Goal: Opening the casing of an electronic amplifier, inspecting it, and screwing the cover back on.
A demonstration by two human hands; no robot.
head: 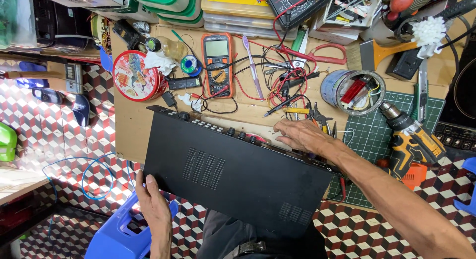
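Note:
A large black audio amplifier (233, 170) with vent slots and a row of knobs on its far face lies across my lap and the edge of a low cardboard-covered table (130, 125). My left hand (152, 204) grips its near left corner from below. My right hand (302, 135) rests with fingers spread on the amplifier's far right edge, next to several pliers and cutters (320, 121).
An orange multimeter (217, 64) with red and black leads, a round red tin (135, 75), a can of parts (353, 92), a yellow cordless drill (411, 140) on a green cutting mat (367, 135), red scissors and a brush lie on the table. A blue plastic stool (116, 234) stands at lower left.

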